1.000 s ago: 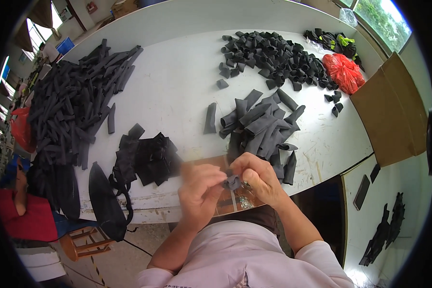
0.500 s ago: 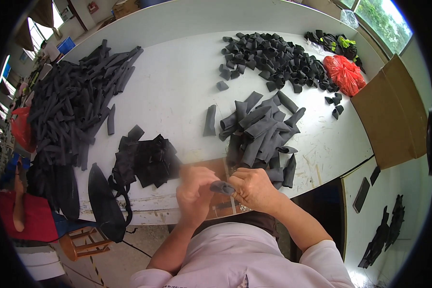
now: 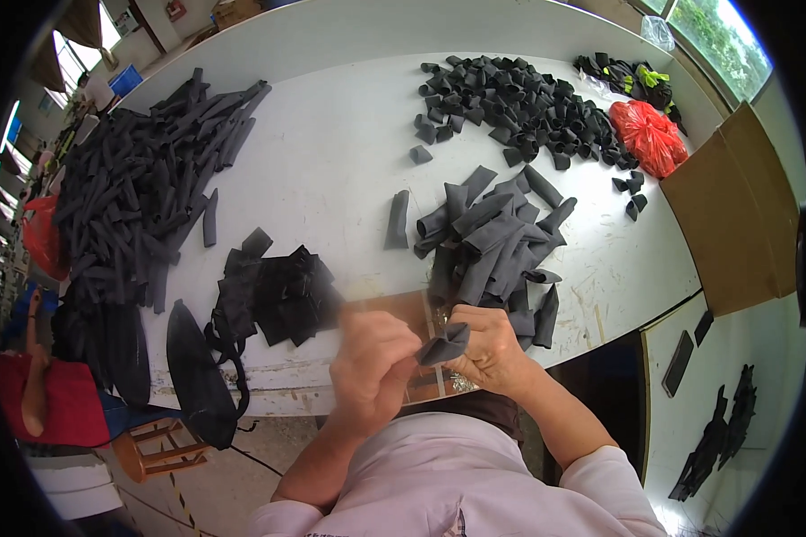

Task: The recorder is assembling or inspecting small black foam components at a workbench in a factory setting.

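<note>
Just over the near table edge, a short dark grey fabric tube (image 3: 444, 346) is held between my two hands, its open end showing. My right hand (image 3: 491, 347) is closed round the right side of the tube. My left hand (image 3: 373, 358), slightly blurred, has its fingers curled in and pinches the tube's left end. Under both hands lies a brown board (image 3: 394, 309) with small shiny pieces (image 3: 462, 382) by its right part. A heap of grey fabric tubes (image 3: 493, 234) lies just beyond my right hand. Black fabric pieces (image 3: 287, 291) are stacked to the left.
Long dark strips (image 3: 143, 170) are piled at the far left, short black rings (image 3: 528, 103) at the far right. Beside them sit a red plastic bag (image 3: 647, 139) and a cardboard box (image 3: 734, 215). A wooden stool (image 3: 161, 447) and another person's arm (image 3: 34, 385) are at left.
The tube has turned and shifted right and slightly up between my hands, and its open end shows wider. My left hand has moved a little to the right with it.
</note>
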Motion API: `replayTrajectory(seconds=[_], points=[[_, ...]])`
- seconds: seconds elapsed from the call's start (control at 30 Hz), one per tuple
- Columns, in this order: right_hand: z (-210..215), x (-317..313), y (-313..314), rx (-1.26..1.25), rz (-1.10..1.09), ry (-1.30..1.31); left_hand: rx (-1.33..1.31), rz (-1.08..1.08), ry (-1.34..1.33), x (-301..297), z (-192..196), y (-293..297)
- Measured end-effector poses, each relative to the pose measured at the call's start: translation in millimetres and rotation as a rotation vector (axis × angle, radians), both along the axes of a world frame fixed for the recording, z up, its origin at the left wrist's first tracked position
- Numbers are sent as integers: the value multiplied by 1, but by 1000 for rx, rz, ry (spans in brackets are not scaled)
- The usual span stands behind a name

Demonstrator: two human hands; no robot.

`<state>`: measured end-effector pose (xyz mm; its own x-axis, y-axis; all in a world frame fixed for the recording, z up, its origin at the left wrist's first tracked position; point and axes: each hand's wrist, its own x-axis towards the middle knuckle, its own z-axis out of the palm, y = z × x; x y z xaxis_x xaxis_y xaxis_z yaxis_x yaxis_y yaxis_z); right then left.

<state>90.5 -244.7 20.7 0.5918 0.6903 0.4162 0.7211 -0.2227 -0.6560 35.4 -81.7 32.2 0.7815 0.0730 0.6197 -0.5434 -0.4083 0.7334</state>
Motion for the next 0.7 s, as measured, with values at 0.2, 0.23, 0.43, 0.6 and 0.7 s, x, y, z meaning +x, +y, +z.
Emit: replayTrajectory(seconds=[0.2, 0.23, 0.43, 0.6, 0.7], points=[[-31, -8, 6, 19, -31, 111, -32, -65, 173, -4, -19, 3], [-28, -6, 8, 20, -37, 98, -50, -51, 155, -3, -23, 1], [-34, -4, 8, -18, -44, -61, -307, -82, 260, -12, -33, -4], [-30, -7, 3, -71, -79, -44, -681, -64, 321, -9, -8, -23], [-14, -7, -1, -161, -98, -24, -529, -196, 318, -3, 0, -19]])
